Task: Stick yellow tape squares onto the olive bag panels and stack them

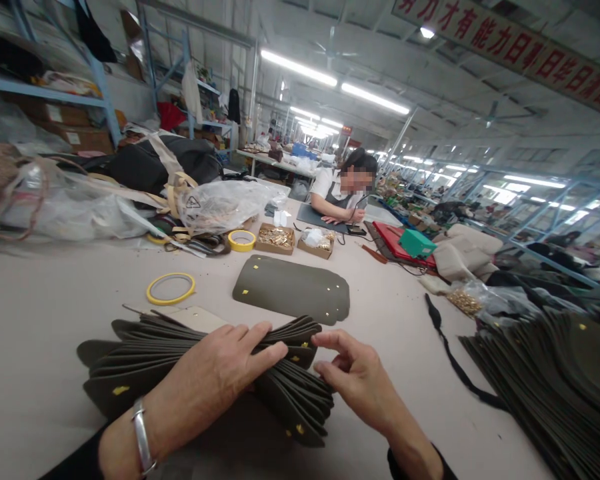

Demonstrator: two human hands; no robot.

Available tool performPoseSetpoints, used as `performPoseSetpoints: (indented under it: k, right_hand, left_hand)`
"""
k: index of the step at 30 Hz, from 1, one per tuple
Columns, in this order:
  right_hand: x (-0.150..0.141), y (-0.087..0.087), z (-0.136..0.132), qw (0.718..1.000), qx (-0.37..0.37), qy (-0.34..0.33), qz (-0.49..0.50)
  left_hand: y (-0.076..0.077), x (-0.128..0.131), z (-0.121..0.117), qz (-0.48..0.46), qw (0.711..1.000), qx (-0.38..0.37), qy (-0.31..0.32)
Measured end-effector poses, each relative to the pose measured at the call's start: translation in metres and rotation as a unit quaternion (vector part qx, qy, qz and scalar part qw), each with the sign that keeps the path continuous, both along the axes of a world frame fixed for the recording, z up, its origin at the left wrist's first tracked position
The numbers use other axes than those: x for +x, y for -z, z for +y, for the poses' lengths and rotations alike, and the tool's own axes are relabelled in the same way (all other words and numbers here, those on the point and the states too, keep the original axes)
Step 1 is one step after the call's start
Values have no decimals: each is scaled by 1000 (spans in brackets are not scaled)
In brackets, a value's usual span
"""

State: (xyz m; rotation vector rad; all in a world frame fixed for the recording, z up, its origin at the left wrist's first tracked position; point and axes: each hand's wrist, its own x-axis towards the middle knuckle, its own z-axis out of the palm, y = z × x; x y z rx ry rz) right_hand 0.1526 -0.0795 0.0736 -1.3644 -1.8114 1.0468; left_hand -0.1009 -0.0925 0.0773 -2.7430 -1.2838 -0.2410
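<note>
A thick bundle of dark olive, leather-like panels (145, 357) sits in front of me, its layers fanned at both ends. Small yellow pieces mark some of the panels. My left hand (230, 357), wearing a silver bangle, lies over the middle of the bundle and grips it, thumb toward the right end. At that end is my right hand (355, 373), its thumb and index finger apart beside the panel edges. The index fingertip is at the tip of an upper panel; whether it touches cannot be made out. One single panel (290, 287) lies flat beyond the bundle.
Yellow tape rolls (241, 241) and a thin yellow ring (171, 288) lie on the table. Behind are boxes of gold-coloured metal parts (276, 238). Another panel stack (545, 373) and a black strap (460, 363) are at right. A co-worker (345, 190) sits across the table.
</note>
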Motion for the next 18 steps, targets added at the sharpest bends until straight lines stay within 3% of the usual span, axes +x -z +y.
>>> performPoseSetpoints:
  k: [5, 12, 18]
  right_hand:
    - [-5, -3, 5, 997, -44, -63, 19]
    - [-7, -2, 1, 994, 72, -75, -17]
    - [5, 15, -4, 989, 148, 6, -8]
  left_hand:
    - [-3, 1, 0, -4, 1000, -7, 17]
    - [-5, 3, 4, -6, 998, -55, 15]
    - [-12, 5, 4, 9, 996, -91, -17]
